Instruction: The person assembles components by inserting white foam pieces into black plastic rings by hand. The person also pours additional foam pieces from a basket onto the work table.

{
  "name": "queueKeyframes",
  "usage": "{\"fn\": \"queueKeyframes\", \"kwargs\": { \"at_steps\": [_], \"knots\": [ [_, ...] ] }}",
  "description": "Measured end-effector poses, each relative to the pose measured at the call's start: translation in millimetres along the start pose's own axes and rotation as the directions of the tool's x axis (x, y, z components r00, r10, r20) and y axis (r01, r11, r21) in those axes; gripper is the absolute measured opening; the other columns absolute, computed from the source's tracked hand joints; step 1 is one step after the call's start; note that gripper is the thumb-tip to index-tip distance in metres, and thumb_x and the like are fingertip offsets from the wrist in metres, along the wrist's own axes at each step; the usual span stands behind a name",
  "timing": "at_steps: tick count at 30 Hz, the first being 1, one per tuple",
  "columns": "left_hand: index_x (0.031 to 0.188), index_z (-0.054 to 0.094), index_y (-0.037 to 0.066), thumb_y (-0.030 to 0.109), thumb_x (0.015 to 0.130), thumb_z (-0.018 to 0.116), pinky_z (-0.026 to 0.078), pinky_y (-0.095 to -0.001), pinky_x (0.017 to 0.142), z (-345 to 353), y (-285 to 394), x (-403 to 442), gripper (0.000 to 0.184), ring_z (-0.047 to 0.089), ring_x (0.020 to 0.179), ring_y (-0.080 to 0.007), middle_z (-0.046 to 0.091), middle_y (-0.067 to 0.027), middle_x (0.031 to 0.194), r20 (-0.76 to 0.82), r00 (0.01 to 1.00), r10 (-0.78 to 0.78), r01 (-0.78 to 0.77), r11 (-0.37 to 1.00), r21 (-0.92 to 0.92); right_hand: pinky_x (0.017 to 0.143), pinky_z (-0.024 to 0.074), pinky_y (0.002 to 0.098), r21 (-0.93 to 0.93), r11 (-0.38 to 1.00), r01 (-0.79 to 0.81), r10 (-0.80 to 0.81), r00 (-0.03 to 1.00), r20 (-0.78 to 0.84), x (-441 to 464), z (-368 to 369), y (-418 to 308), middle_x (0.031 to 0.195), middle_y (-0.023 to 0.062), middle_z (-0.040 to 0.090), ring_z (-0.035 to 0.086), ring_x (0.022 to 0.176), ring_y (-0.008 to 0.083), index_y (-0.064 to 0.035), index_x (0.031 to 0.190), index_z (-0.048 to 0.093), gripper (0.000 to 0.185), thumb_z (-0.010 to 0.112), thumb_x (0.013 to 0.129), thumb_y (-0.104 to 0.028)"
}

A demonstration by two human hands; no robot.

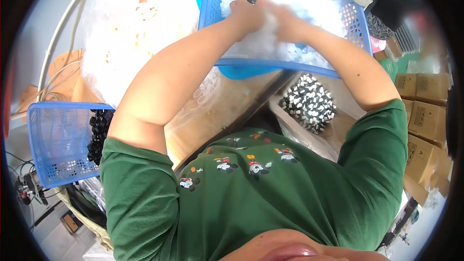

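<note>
Over a blue plastic basket of small white pieces, my two hands are close together. My left hand has its fingers curled, and a small black piece shows at them. Motion smears my right hand, beside the left; its fingers and anything in them cannot be made out. A whitish blur lies between the hands. Below the basket, an open box lined with clear plastic holds a pile of black-and-white pieces.
At the left stands another blue basket with black pieces. A large clear plastic bag with pale contents lies on the wooden table. Cardboard boxes are stacked at the right. Cables run along the left wall.
</note>
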State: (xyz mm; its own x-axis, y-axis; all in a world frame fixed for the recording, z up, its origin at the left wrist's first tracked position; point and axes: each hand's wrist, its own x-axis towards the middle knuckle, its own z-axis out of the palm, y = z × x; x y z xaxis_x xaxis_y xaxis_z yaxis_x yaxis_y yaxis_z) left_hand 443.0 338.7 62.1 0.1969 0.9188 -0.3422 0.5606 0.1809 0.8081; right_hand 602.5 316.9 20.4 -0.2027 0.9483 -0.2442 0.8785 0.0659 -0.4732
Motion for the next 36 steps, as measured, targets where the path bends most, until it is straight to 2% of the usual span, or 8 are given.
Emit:
{"fn": "queueKeyframes", "kwargs": {
  "at_steps": [6, 10, 15, 18, 27, 31, 33, 36],
  "knots": [
    [0.127, 0.032, 0.004, 0.042, 0.092, 0.049, 0.049, -0.0428, 0.077, -1, -6, 12, 0.053, 0.054, 0.103, -0.0284, 0.051, -0.0186, 0.118, -0.010, 0.993, 0.115, -0.116, 0.990, -0.086, 0.086, 0.0489, 0.0409, 0.205, 0.979, -0.024, 0.037, 0.998, -0.059, 3, -2, -13, 0.129, 0.0286, 0.036, 0.055, 0.105, 0.0398, -0.0274, 0.147, 0.014, 0.103, 0.073, 0.065, -0.003],
    [0.126, 0.032, 0.004, 0.039, 0.093, 0.050, 0.051, -0.0413, 0.073, -2, -2, 21, 0.052, 0.056, 0.098, -0.0279, 0.051, -0.0202, 0.116, 0.009, 0.986, 0.165, -0.162, 0.976, -0.145, 0.082, 0.0505, 0.0395, 0.529, 0.848, 0.030, 0.008, 0.998, -0.069, 20, 5, -4, 0.123, 0.0208, 0.049, 0.057, 0.103, 0.0330, -0.0214, 0.146, 0.019, 0.097, 0.070, 0.066, 0.001],
    [0.127, 0.031, 0.004, 0.039, 0.092, 0.053, 0.051, -0.0404, 0.072, 1, 10, 26, 0.054, 0.056, 0.096, -0.0268, 0.052, -0.0202, 0.114, 0.013, 0.969, 0.245, -0.239, 0.956, -0.170, 0.078, 0.0516, 0.0364, 0.372, 0.928, 0.025, 0.026, 0.991, -0.130, 5, -18, -25, 0.119, 0.0151, 0.055, 0.059, 0.101, 0.0267, -0.0183, 0.144, 0.026, 0.095, 0.072, 0.064, 0.002],
    [0.126, 0.032, 0.004, 0.039, 0.091, 0.054, 0.050, -0.0391, 0.073, 0, 23, 21, 0.054, 0.057, 0.096, -0.0260, 0.053, -0.0197, 0.111, 0.045, 0.956, 0.291, -0.272, 0.931, -0.244, 0.082, 0.0497, 0.0360, 0.535, 0.835, -0.130, 0.192, 0.980, -0.061, -15, -43, -50, 0.115, 0.0121, 0.057, 0.058, 0.102, 0.0245, -0.0177, 0.140, 0.032, 0.091, 0.074, 0.061, 0.001],
    [0.125, 0.037, 0.004, 0.036, 0.090, 0.057, 0.049, -0.0384, 0.076, 3, 44, 5, 0.052, 0.060, 0.096, -0.0257, 0.059, -0.0195, 0.104, -0.021, 0.927, 0.374, -0.366, 0.892, -0.264, 0.076, 0.0511, 0.0312, 0.595, 0.803, 0.044, 0.106, 0.971, -0.214, -24, -56, -41, 0.107, 0.0078, 0.060, 0.060, 0.095, 0.0193, -0.0102, 0.133, 0.041, 0.080, 0.073, 0.062, 0.003],
    [0.116, 0.045, -0.009, 0.038, 0.066, 0.078, 0.049, -0.0370, 0.085, 11, 35, 28, 0.076, 0.062, 0.095, -0.0216, 0.063, -0.0161, 0.102, -0.050, 0.878, 0.476, -0.446, 0.777, -0.444, 0.075, 0.0512, 0.0294, 0.643, 0.765, 0.032, 0.116, 0.976, -0.186, -32, -62, -47, 0.106, 0.0083, 0.060, 0.061, 0.092, 0.0173, -0.0046, 0.128, 0.044, 0.069, 0.070, 0.065, 0.004],
    [0.116, 0.047, -0.008, 0.039, 0.068, 0.077, 0.049, -0.0379, 0.084, 32, 26, 63, 0.073, 0.062, 0.094, -0.0232, 0.063, -0.0156, 0.103, -0.125, 0.733, 0.669, -0.664, 0.665, -0.342, 0.074, 0.0510, 0.0288, 0.627, 0.776, 0.068, 0.100, 0.968, -0.229, -37, -68, -53, 0.104, 0.0078, 0.061, 0.061, 0.090, 0.0165, -0.0031, 0.123, 0.047, 0.062, 0.069, 0.066, 0.005],
    [0.114, 0.045, -0.006, 0.033, 0.077, 0.068, 0.048, -0.0392, 0.083, 23, 43, 47, 0.059, 0.062, 0.095, -0.0300, 0.063, -0.0215, 0.101, -0.131, 0.786, 0.605, -0.606, 0.708, -0.363, 0.072, 0.0504, 0.0283, 0.642, 0.732, 0.229, -0.031, 0.952, -0.304, -37, -73, -46, 0.100, 0.0053, 0.063, 0.061, 0.087, 0.0140, -0.0030, 0.113, 0.052, 0.052, 0.070, 0.065, 0.004]
  ]
}}
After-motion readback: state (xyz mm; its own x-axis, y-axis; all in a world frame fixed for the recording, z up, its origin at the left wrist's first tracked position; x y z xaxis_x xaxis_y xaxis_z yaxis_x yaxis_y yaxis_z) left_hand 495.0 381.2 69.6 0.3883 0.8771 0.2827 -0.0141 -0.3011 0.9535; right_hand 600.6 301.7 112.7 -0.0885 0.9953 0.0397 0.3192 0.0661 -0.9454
